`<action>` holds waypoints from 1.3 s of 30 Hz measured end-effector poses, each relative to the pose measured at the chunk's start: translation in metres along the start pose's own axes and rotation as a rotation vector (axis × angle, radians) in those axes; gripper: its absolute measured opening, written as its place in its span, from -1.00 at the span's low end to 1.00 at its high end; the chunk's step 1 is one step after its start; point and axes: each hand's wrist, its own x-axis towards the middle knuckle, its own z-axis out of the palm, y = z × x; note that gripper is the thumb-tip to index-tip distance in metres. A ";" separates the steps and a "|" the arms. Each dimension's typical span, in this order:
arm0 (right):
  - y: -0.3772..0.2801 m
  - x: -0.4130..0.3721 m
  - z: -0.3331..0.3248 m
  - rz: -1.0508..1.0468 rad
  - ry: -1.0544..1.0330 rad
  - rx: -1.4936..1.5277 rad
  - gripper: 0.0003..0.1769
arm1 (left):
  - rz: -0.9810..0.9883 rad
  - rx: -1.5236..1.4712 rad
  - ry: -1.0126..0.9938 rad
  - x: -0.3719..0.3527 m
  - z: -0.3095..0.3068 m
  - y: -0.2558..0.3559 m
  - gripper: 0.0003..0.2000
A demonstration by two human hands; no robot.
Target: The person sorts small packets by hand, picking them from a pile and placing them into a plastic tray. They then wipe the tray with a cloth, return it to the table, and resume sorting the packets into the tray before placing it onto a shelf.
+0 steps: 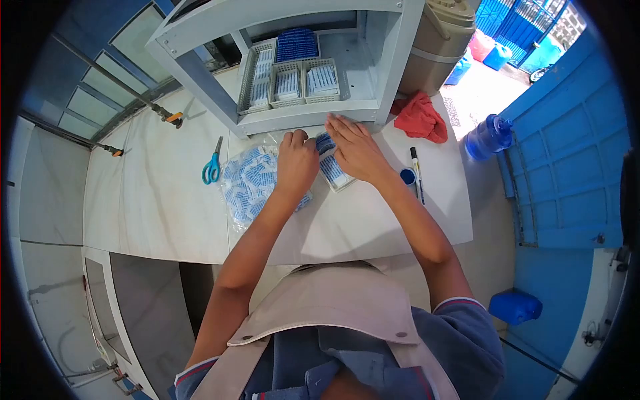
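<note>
My left hand (298, 159) is closed in a loose fist over the right side of a clear plastic bag (253, 183) full of small white packets with blue print. What its fingers hold, if anything, is hidden. My right hand (357, 148) lies flat with fingers stretched out, over the right edge of a small white basket (343, 185). Packets with blue print (331, 167) fill this basket, and dark blue ones (324, 142) show at its far end between my hands. Teal-handled scissors (211, 170) lie left of the bag.
A grey shelf unit (307, 120) stands behind my hands, holding white baskets (288, 103) of packets and dark blue items (297, 45). To the right are a red cloth (421, 119), a marker (417, 175), a small blue round container (408, 177) and a beige drink cooler (437, 50).
</note>
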 end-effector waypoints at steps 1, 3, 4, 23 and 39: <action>-0.001 -0.001 -0.002 -0.022 0.001 -0.016 -0.48 | -0.024 0.027 0.035 -0.008 -0.004 0.006 -0.78; 0.000 -0.005 0.000 -0.042 0.001 -0.034 -0.44 | 0.000 0.124 0.053 -0.023 0.001 0.007 -0.73; -0.001 -0.008 0.004 -0.027 -0.073 -0.042 -0.44 | 0.024 0.221 0.071 -0.028 0.004 0.007 -0.68; -0.039 -0.011 0.002 0.236 -0.045 -0.088 -0.50 | 0.022 0.156 -0.011 -0.047 0.010 0.000 -0.57; -0.036 0.016 0.008 0.371 -0.073 0.156 -0.81 | 0.017 -0.136 0.051 -0.049 -0.008 -0.023 -0.66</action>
